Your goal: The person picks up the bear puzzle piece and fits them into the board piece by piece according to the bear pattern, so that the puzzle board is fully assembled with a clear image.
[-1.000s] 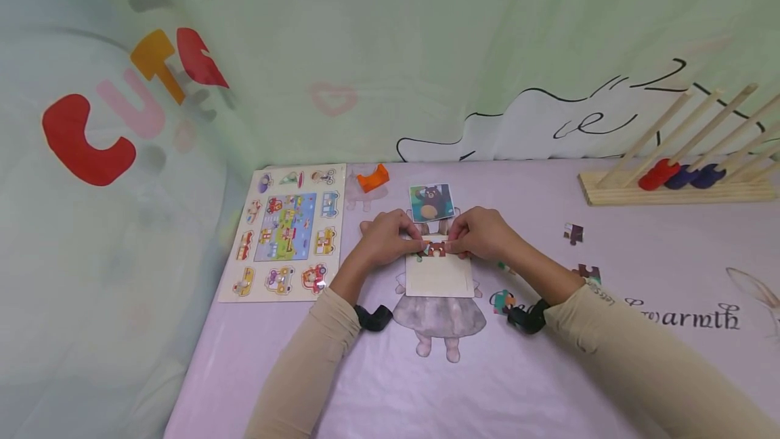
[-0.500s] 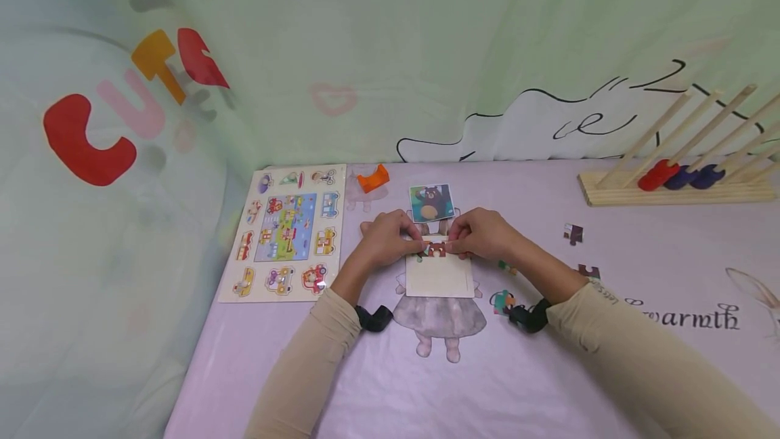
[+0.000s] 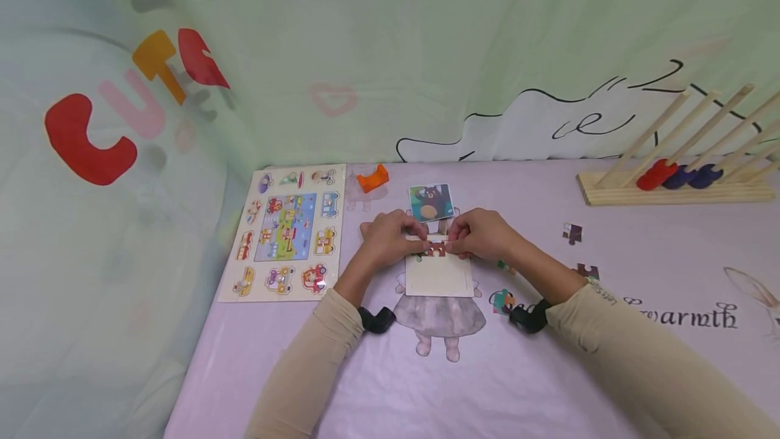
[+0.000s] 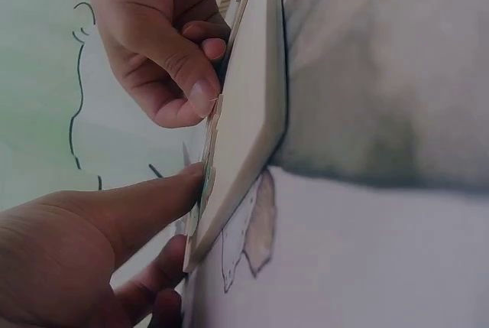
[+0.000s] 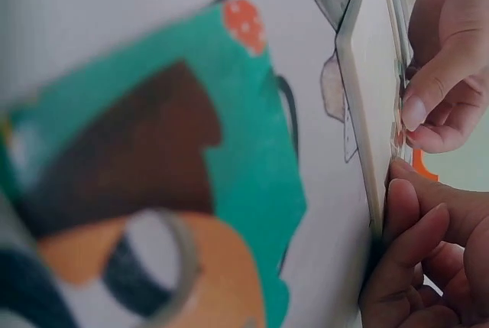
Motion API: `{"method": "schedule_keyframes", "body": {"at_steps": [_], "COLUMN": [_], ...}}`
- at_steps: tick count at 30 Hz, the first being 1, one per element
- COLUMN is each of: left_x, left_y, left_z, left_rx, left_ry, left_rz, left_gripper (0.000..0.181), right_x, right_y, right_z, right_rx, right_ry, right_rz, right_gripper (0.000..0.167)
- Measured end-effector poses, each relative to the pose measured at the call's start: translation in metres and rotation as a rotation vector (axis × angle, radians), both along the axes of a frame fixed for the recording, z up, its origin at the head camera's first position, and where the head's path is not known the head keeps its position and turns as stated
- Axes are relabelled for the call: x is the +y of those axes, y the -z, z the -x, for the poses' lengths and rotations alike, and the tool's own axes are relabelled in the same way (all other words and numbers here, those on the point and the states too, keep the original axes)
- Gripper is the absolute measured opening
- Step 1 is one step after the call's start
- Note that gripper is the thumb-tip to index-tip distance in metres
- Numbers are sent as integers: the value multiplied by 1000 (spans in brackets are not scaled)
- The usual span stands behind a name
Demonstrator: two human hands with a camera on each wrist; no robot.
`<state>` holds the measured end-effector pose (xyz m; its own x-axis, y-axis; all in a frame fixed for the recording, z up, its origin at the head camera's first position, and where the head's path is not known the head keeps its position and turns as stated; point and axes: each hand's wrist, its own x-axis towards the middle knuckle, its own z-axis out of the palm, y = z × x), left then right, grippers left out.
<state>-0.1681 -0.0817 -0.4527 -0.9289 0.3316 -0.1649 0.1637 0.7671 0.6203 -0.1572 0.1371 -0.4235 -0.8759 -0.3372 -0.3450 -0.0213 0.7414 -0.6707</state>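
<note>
A square wooden puzzle board (image 3: 439,281) lies in the middle of the table in the head view. Brown bear-face puzzle pieces (image 3: 436,249) lie along its far edge. My left hand (image 3: 390,239) pinches at the left side of these pieces, its thumb on top. From the other side my right hand (image 3: 484,234) pinches the right part, fingers bent at the board's far edge. Both wrist views show the thumbs on the thin pieces and the board's pale edge (image 4: 248,99). The fingers partly hide the pieces. A bear picture card (image 3: 431,202) lies just beyond the hands.
Loose puzzle pieces lie to the right, among them a purple one (image 3: 573,233) and a teal one (image 3: 503,301) near the right wrist. A vehicle puzzle board (image 3: 286,232) lies left, an orange block (image 3: 373,178) behind. A wooden peg rack (image 3: 676,188) stands far right.
My left hand has shifted very slightly to the right over the pieces. The right hand stays almost where it was, and the board has not visibly moved.
</note>
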Motion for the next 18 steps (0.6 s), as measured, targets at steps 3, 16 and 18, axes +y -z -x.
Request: {"method": "schedule_keyframes", "body": {"at_steps": [3, 16, 18], "left_x": [-3, -5, -4], "left_y": [3, -1, -1], "left_z": [2, -1, -1], "left_rx": [-1, -3, -2], "left_ry": [39, 87, 80], "left_rz": [-10, -19, -9], "left_gripper": [6, 10, 10], "right_x": [0, 1, 2], "right_y": [-1, 2, 3], "right_z": [-1, 0, 0], "right_rx": [2, 14, 22], "right_ry": [1, -21, -32], "right_rz": [-3, -14, -13], "right_gripper": [12, 14, 14]}}
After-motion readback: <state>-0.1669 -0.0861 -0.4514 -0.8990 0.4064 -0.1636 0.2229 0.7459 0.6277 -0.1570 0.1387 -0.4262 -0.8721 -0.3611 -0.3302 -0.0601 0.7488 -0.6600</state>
